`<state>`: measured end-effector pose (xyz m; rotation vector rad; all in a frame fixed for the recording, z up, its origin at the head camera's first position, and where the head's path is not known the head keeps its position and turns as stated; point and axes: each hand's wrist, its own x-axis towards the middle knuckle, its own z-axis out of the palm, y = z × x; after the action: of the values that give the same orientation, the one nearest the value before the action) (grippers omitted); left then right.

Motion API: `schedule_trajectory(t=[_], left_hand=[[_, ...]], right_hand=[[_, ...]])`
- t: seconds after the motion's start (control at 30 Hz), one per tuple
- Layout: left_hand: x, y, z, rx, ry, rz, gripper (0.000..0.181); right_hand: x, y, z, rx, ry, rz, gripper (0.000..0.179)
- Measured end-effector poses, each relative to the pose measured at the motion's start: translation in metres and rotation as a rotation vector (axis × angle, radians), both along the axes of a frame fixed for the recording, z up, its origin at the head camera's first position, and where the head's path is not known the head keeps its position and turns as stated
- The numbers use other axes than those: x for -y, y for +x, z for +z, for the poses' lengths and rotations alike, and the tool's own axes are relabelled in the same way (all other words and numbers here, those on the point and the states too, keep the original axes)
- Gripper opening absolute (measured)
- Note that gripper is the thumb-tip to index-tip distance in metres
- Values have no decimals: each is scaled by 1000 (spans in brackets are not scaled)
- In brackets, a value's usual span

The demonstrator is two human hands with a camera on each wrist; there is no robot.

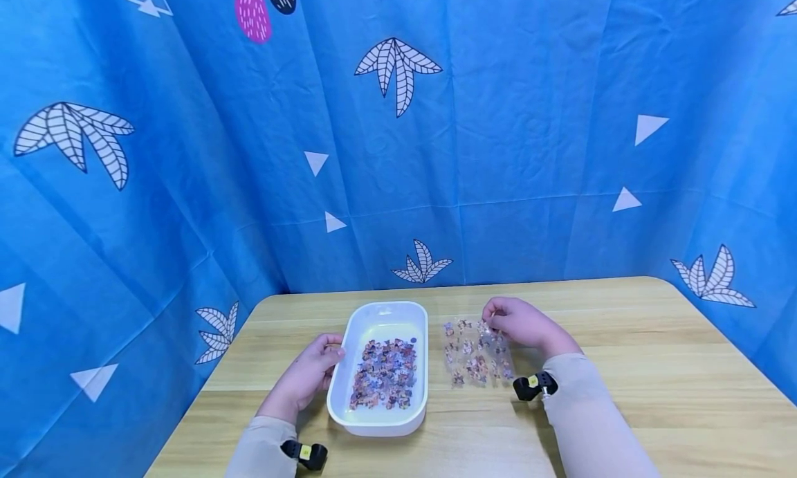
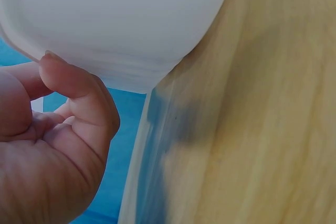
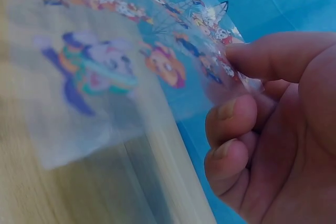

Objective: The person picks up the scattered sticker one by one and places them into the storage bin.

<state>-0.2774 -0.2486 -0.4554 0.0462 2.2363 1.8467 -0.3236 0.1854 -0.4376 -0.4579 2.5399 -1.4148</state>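
My left hand (image 1: 311,371) grips the left rim of a white tray (image 1: 376,429). Its outer wall (image 2: 115,19) fills the top of the left wrist view, with curled fingers (image 2: 79,93) at the edge. Inside the tray lie many small colourful printed pieces (image 1: 385,374); whether they are loose or joined I cannot tell. To the right of the tray, my right hand (image 1: 526,322) pinches the upper right edge of a clear sticker sheet (image 1: 457,364). Cartoon figures (image 3: 100,66) on the sheet show large in the right wrist view, and the sheet is held up off the table there.
Both things are over a light wooden table (image 1: 647,367) with rounded far corners. A blue patterned curtain (image 1: 529,132) hangs behind it and along the sides. Black wrist cameras (image 1: 305,454) sit on both sleeves.
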Motion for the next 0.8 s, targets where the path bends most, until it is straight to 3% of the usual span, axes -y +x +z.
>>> schedule_trajectory(t=[0.8], left_hand=[[0,0,-1,1,3,5,36]], right_hand=[[5,2,12,21,-203,4,16]])
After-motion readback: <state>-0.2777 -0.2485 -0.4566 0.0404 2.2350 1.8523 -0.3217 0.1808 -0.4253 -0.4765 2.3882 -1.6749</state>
